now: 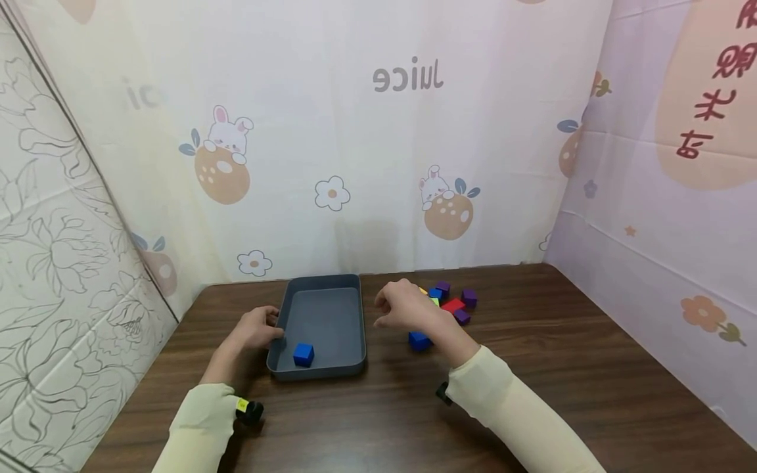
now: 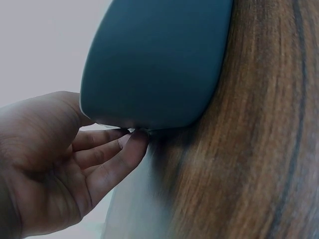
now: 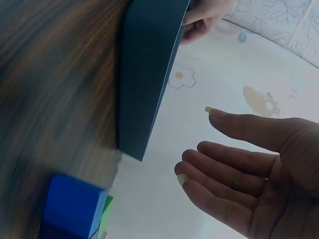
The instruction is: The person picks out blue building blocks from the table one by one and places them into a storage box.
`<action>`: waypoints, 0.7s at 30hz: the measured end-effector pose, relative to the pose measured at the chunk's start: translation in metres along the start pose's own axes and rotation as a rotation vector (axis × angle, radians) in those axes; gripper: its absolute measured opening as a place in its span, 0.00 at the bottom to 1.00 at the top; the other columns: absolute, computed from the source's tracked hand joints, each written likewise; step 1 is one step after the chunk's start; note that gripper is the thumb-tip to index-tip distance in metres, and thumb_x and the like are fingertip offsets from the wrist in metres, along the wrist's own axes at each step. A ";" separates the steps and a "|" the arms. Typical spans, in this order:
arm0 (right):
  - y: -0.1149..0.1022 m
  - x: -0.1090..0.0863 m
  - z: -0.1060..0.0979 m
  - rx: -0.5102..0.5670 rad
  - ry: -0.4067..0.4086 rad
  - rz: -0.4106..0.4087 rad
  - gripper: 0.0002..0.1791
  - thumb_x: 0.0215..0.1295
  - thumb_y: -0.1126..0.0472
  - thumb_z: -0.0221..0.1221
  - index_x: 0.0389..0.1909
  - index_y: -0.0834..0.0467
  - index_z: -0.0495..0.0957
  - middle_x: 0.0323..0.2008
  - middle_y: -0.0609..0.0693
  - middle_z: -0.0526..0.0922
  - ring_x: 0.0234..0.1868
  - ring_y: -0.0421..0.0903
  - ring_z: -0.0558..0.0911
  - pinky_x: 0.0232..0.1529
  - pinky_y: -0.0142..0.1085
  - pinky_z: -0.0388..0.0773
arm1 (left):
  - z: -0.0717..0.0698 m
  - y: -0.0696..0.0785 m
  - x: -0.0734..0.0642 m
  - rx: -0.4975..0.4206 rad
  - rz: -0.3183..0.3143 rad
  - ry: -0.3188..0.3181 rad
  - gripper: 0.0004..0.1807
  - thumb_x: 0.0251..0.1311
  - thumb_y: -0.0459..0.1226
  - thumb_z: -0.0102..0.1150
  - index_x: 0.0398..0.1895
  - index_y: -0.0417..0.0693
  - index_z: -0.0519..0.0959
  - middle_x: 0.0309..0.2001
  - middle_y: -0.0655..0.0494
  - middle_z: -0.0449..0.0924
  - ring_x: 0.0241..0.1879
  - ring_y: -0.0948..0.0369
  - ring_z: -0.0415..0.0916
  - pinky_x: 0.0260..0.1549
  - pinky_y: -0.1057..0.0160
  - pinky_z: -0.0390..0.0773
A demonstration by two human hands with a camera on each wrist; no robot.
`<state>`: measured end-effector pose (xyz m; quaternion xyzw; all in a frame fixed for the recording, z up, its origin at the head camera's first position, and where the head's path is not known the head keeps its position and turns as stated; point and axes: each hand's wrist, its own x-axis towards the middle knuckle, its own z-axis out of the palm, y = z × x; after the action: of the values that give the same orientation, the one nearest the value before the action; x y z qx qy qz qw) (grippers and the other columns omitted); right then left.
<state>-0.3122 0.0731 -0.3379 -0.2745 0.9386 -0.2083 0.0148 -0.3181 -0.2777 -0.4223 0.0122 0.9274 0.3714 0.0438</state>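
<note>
A dark grey rectangular tray [image 1: 319,279] lies on the table, with a blue cube [image 1: 303,355] inside near its front left corner. My left hand [image 1: 257,328] grips the tray's left side. In the left wrist view its curled fingers [image 2: 112,172] press against the outer wall, while the thumb tip is hidden behind the tray. Between the tray and the loose blocks, my right hand [image 1: 408,305] hovers in the air, fingers loosely bent and holding nothing. Below its wrist sits another blue block [image 1: 419,340], partly covered by the arm.
Behind the right hand lies a loose group of small blocks, among them a red block [image 1: 453,305], a purple cube [image 1: 469,297] and a blue block [image 1: 435,293]. The brown wooden table [image 1: 331,427] meets a printed curtain [image 1: 284,131] at the back.
</note>
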 end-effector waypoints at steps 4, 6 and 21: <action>0.009 -0.003 -0.002 -0.006 -0.003 0.027 0.18 0.61 0.58 0.77 0.50 0.59 0.88 0.42 0.51 0.88 0.41 0.44 0.84 0.46 0.41 0.87 | -0.001 0.000 0.001 0.005 0.003 -0.002 0.29 0.67 0.30 0.65 0.67 0.25 0.70 0.55 0.30 0.80 0.42 0.49 0.83 0.37 0.52 0.90; 0.014 -0.005 -0.003 -0.011 -0.010 0.017 0.17 0.61 0.58 0.76 0.49 0.60 0.88 0.41 0.50 0.87 0.40 0.44 0.83 0.46 0.42 0.87 | -0.001 0.000 0.001 0.004 0.004 -0.004 0.29 0.67 0.30 0.65 0.67 0.25 0.70 0.55 0.30 0.80 0.42 0.49 0.83 0.37 0.52 0.90; 0.043 -0.011 -0.006 -0.076 -0.126 -0.021 0.14 0.61 0.58 0.77 0.45 0.58 0.88 0.44 0.54 0.88 0.44 0.47 0.85 0.51 0.46 0.87 | -0.001 -0.001 0.001 -0.002 0.003 -0.011 0.29 0.66 0.30 0.65 0.67 0.24 0.70 0.54 0.30 0.80 0.41 0.49 0.84 0.37 0.52 0.90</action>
<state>-0.3254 0.1138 -0.3507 -0.2975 0.9401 -0.1549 0.0610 -0.3189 -0.2793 -0.4225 0.0157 0.9267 0.3723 0.0485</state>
